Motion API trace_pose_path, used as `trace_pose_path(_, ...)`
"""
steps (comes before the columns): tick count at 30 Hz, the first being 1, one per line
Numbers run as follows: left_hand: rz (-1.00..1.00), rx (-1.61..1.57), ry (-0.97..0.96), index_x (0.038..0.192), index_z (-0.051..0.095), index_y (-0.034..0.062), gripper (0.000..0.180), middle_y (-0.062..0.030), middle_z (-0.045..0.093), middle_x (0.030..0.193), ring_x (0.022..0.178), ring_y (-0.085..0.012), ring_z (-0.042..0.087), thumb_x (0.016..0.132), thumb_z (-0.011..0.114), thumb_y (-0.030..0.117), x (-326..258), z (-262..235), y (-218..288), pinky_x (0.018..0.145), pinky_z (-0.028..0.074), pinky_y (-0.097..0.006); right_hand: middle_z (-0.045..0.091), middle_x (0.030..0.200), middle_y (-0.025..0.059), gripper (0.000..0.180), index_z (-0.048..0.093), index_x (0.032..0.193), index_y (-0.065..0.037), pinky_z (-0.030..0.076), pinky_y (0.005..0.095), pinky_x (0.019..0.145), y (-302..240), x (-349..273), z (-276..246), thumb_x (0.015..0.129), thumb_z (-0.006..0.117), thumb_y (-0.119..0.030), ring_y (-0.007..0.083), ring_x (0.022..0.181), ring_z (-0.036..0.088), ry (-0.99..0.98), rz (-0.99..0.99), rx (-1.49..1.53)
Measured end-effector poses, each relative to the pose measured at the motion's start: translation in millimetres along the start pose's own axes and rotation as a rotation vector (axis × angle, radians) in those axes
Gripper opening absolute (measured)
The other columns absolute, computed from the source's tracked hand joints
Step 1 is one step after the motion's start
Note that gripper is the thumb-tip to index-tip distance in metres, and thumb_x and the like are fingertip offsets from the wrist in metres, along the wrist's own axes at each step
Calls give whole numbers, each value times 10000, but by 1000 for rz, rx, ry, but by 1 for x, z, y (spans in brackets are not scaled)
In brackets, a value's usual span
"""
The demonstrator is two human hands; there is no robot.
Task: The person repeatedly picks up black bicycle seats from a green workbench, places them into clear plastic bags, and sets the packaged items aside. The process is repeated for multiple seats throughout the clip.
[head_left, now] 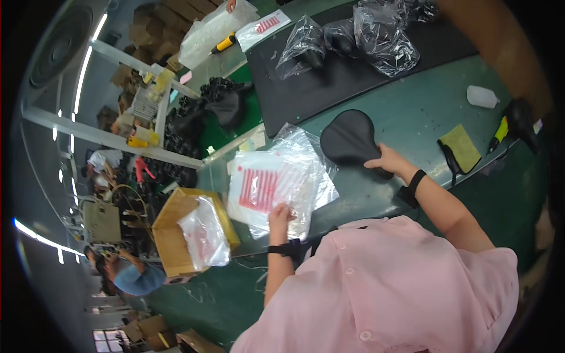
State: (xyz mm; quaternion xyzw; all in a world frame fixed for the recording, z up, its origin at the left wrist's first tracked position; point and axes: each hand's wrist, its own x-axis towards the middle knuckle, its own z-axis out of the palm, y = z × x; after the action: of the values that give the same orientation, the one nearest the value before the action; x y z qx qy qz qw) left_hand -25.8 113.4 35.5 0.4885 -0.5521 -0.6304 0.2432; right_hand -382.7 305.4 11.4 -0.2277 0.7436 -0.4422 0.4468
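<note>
My right hand point(388, 161) grips the narrow nose of a black bicycle saddle point(348, 136), whose wide end points away from me over the green worktable point(406, 112). To its left lies a stack of clear plastic bags point(261, 182) with red printing, partly spread over one another. At the near edge of that stack, my left hand point(281, 219) has its fingers closed on a plastic bag. The fingertips are small in view, and the saddle and the bags are apart from my left hand's grip.
A black mat point(306, 88) bears several bagged saddles point(376, 35). An open cardboard box point(168, 235) with plastic bags stands at the left. Rightward lie a yellow-green cloth point(462, 148), a white bottle point(482, 96) and a yellow-black tool point(499, 134). A person point(138, 277) sits farther left.
</note>
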Motion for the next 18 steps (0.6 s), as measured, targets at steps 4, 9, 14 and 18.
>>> trace_pose_path(4, 80, 128, 102, 745, 601, 27, 179, 15, 530, 626, 538, -75, 478, 869, 656, 144, -2, -10, 34, 496, 407, -238, 552, 1106, 137, 728, 331, 1384, -71, 550, 439, 729, -23, -14, 13, 776, 723, -152, 291, 908, 617, -338, 208, 641)
trace_pose_path(9, 210, 154, 265, 596, 410, 85, 387, 56, 365, 567, 526, -65, 297, 847, 693, 170, 45, 4, 24, 479, 243, -263, 529, 1178, 147, 750, 273, 1425, -104, 549, 471, 806, -27, -29, 36, 776, 633, -4, 306, 960, 610, -381, 63, 848)
trace_pose_path(14, 185, 109, 234, 551, 319, 87, 491, 54, 269, 580, 573, -79, 235, 842, 704, 181, 51, 41, 31, 495, 211, -296, 451, 1328, 192, 816, 211, 1459, -153, 532, 463, 858, -66, -54, 75, 764, 597, 28, 365, 1034, 601, -635, 147, 1142)
trace_pose_path(18, 410, 18, 192, 769, 588, 15, 197, 43, 483, 633, 560, -53, 405, 904, 602, 158, 51, 84, 33, 509, 310, -230, 495, 1238, 180, 894, 113, 1484, -179, 553, 429, 798, -94, -34, 121, 759, 597, 21, 349, 995, 619, -606, 94, 898)
